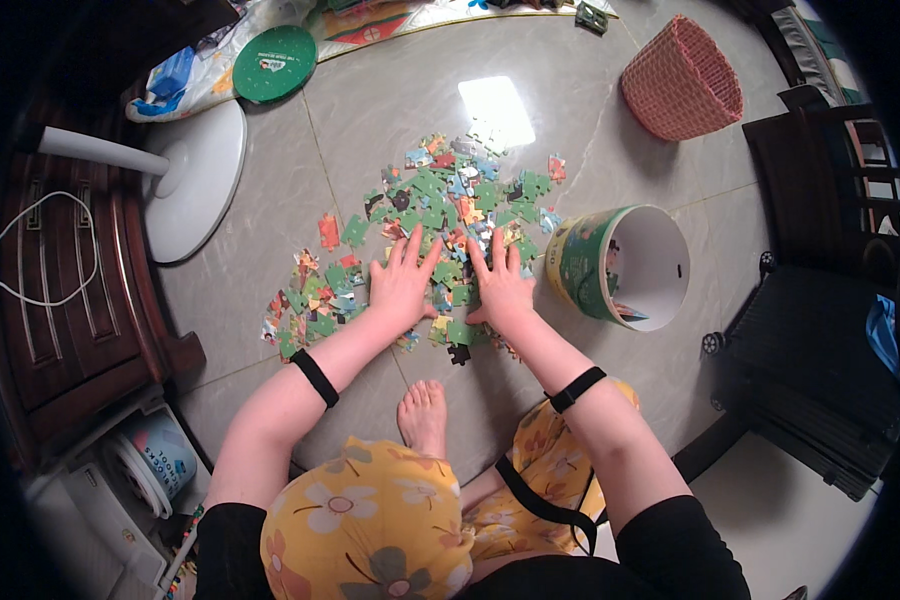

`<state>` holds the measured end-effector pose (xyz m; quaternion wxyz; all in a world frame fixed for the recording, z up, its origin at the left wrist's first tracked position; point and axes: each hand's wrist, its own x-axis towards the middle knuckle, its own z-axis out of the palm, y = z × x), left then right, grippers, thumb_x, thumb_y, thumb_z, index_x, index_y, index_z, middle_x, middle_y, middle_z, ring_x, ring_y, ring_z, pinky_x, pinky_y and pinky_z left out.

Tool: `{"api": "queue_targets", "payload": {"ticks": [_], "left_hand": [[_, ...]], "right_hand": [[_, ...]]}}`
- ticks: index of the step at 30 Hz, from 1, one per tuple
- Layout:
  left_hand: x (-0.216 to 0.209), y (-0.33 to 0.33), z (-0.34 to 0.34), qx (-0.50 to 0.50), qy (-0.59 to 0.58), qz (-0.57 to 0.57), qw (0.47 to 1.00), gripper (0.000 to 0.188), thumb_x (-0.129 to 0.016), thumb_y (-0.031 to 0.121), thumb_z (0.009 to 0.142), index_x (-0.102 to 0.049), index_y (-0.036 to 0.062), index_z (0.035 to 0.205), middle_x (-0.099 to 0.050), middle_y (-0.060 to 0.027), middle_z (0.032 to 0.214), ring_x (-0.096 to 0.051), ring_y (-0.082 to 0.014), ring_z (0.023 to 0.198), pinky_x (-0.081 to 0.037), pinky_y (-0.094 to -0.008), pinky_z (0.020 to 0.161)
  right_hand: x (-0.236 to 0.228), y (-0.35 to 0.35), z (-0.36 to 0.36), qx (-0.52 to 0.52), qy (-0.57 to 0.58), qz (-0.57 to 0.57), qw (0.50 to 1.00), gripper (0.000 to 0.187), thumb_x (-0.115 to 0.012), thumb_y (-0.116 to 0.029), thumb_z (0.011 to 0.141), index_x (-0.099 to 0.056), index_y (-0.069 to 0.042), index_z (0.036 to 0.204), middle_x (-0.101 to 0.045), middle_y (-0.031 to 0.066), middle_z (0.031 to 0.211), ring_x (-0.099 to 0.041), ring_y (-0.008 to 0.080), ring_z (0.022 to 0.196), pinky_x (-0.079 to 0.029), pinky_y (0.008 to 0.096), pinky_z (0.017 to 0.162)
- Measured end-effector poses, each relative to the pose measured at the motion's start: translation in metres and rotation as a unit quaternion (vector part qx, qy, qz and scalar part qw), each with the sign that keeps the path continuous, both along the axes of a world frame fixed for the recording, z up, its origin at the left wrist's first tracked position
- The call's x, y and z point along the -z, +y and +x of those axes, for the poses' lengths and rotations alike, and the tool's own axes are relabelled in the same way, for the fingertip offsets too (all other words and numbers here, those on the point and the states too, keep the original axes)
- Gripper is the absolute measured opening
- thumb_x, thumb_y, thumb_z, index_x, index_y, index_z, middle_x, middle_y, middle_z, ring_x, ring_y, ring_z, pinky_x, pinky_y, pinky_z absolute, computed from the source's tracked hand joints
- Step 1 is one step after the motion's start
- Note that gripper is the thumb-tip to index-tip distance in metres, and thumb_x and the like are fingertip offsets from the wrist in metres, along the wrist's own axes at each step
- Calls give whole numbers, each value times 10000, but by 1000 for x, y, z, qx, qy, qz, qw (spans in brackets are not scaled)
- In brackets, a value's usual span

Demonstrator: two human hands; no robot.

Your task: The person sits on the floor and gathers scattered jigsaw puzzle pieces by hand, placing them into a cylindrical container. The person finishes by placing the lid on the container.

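Loose puzzle pieces (430, 188) heaped on the floor (370, 130)
Left hand (400, 290) and right hand (504, 290) splay over them, grip released; spreading looks partway, overlapping clumps remaining, none clearly joined.

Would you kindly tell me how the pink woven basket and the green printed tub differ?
The pink woven basket has a textured surface; the green printed tub has a smooth, illustrated wall. The tub is nearer the right hand than the basket. Both are open and rest on the grey floor.
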<state>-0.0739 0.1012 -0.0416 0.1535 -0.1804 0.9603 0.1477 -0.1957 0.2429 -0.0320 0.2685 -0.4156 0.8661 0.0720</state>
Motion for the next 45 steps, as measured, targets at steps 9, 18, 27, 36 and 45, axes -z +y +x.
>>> {"api": "queue_targets", "payload": {"ticks": [9,18,27,36,45], "left_hand": [[13,-13,-15,-37,85,101,991,1043,-909,151,573,-402,209,1482,-378,-135,1445,-421,-364,1284,-505,-468,1002],[22,-16,-19,-71,131,136,979,917,-891,106,591,-487,192,1410,-474,-121,1250,-458,-351,1197,-488,-429,989],[26,-15,-21,-84,124,163,975,694,-857,70,639,-551,150,1256,-525,-102,1139,-571,-327,1103,-537,-434,872],[30,-14,-23,-79,220,285,930,551,-768,-24,712,-580,102,1214,-599,-138,1140,-619,-364,1054,-523,-441,854],[-43,-9,-42,-53,293,329,896,450,-626,-73,834,-557,35,1265,-612,-160,1187,-618,-347,1104,-509,-398,930]], "right_hand": [[24,-17,-5,14,-31,-142,989,1258,-941,-150,491,-254,-297,1535,-314,219,1485,-411,426,1280,-534,491,949],[22,-22,-7,84,-69,-177,978,1180,-950,-136,480,-329,-185,1483,-409,196,1337,-446,414,1234,-498,474,992],[34,-30,-10,107,-56,-175,977,907,-948,-140,496,-457,-58,1254,-475,194,1212,-491,410,1189,-498,470,955],[44,-25,-20,145,-151,-233,950,659,-876,-124,600,-497,-14,1127,-597,218,1088,-614,403,1037,-521,449,871],[-43,-18,-34,226,-253,-336,878,621,-775,-69,704,-510,-50,1265,-682,227,1054,-659,406,1011,-534,422,843]]}}
